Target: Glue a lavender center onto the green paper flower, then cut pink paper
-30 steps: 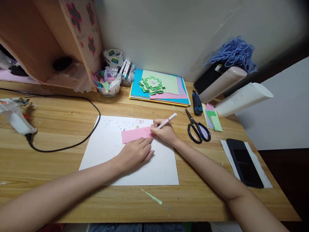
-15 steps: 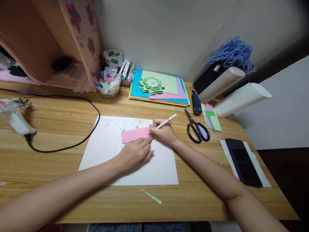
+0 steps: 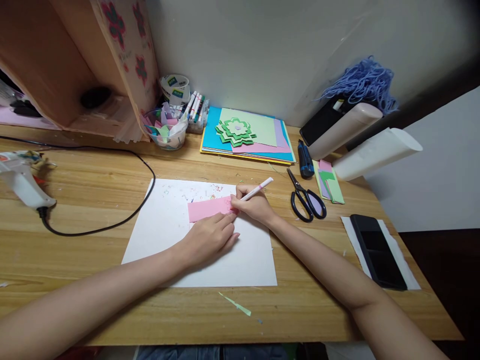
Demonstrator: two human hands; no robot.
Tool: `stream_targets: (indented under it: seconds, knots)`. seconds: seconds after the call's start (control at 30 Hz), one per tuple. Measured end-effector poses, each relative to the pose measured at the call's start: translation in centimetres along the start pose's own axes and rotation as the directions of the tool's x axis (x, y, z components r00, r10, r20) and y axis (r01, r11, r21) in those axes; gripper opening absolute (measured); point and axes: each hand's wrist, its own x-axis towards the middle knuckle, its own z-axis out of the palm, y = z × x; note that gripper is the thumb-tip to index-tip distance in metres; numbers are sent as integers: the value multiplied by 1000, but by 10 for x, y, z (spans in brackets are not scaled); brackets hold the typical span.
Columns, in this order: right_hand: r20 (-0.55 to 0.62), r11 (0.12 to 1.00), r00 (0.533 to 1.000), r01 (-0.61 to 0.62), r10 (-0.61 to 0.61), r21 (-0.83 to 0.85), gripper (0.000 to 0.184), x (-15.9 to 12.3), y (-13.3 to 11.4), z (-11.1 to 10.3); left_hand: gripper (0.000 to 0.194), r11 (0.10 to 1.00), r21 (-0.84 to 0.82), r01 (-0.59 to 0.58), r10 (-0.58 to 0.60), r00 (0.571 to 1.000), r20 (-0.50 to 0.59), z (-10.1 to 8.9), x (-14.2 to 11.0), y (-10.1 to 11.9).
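A pink paper strip lies on a white sheet, with a small drawn outline near its right end. My left hand rests flat across the strip's lower edge, fingers stretched toward the right, pressing it down. A white marker is pinched in my right hand over the right end of the strip. Its upper end leans up to the right; the tip is hidden behind my fingers. Coloured specks mark the sheet above the strip.
Black scissors and a utility knife lie to the right, beyond them a phone. Behind are stacked coloured papers with a green paper flower, and a tub of scraps. At left sits a glue gun with its cord.
The marker and my right fingers have shifted very slightly left over the pink strip. My left hand stays in place.
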Motion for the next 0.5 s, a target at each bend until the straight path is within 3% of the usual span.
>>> stream_targets:
  seconds: [0.5]
  knots:
    - [52, 999, 998, 36, -37, 8, 27, 1, 4, -1, 27, 1000, 14, 1, -1, 1000, -10, 2, 0, -1]
